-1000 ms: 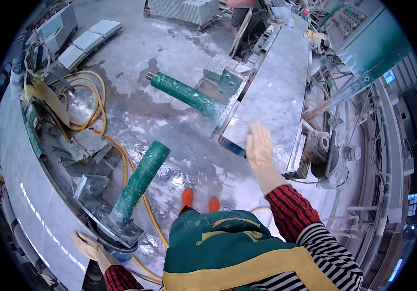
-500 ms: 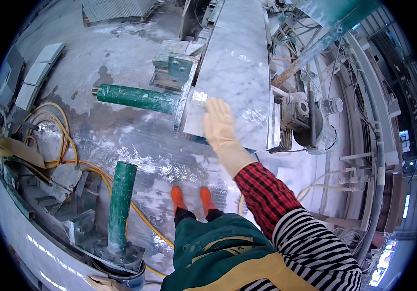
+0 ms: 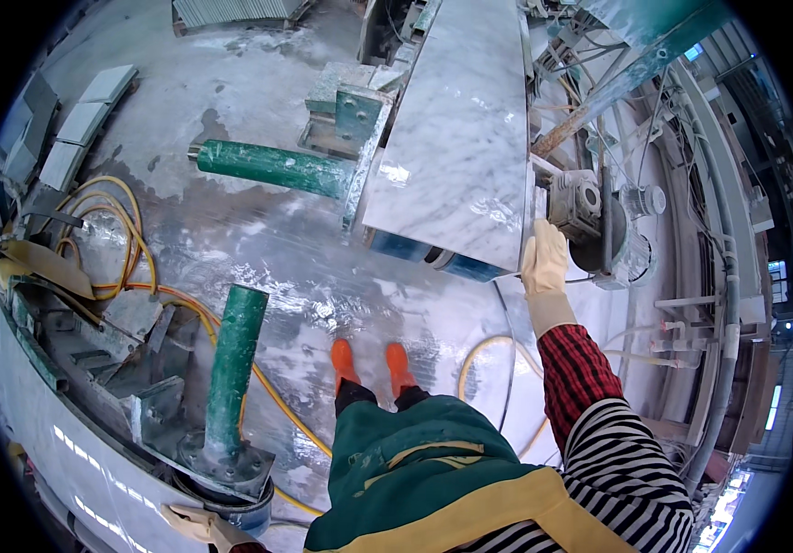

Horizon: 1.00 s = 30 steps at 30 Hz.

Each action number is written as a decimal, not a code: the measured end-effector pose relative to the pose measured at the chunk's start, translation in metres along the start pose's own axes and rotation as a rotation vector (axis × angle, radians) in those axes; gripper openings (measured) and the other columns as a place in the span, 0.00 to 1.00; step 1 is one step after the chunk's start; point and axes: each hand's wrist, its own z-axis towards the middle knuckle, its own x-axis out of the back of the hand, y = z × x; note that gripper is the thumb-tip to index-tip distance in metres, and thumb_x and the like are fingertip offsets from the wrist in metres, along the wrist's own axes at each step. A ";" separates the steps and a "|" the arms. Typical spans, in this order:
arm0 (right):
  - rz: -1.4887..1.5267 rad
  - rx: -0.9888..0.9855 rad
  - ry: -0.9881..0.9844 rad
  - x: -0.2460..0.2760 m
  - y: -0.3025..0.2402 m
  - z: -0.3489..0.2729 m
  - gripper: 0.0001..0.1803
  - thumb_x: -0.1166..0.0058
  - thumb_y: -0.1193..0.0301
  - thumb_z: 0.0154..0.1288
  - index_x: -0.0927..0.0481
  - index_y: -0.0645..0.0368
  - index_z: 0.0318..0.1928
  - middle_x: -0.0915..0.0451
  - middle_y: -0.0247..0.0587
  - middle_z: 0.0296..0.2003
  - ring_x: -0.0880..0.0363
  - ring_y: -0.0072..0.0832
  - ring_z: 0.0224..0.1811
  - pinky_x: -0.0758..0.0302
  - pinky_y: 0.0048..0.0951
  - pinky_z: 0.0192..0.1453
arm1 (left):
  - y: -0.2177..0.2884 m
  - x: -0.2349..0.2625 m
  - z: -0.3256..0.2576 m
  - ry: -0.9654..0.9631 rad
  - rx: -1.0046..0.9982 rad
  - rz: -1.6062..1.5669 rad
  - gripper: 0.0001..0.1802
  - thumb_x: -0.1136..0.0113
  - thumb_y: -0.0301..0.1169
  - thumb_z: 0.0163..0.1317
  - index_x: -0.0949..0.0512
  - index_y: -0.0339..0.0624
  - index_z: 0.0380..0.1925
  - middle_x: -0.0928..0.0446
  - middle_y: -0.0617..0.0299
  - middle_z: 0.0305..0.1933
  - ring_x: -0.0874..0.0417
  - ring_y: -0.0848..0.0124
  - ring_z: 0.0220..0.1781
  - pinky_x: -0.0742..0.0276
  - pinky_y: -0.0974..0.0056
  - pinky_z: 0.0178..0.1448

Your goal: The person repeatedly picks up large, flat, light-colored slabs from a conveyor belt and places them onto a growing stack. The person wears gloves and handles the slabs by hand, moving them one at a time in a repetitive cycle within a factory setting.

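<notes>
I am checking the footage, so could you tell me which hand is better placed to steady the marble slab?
Probably the right hand: it is at the near corner of the marble slab. The left hand is far off, beside a green post's base.

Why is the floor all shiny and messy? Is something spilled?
Yes. The floor is wet, with pale sludge around the orange boots. Yellow hoses lie tangled across it, easy to trip on. The marble slab looks whole.

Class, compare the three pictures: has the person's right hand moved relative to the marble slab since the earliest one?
Yes. The right hand has moved rightward off the marble slab, from flat on its near end to its near right corner, beside the saw motor.
</notes>
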 end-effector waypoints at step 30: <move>0.714 0.332 -0.113 0.044 -0.279 -0.058 0.21 0.51 0.72 0.78 0.24 0.69 0.66 0.21 0.62 0.62 0.26 0.59 0.66 0.34 0.53 0.74 | 0.052 0.025 -0.015 0.166 0.175 0.042 0.24 0.43 0.41 0.68 0.24 0.42 0.61 0.27 0.51 0.68 0.30 0.46 0.68 0.36 0.42 0.72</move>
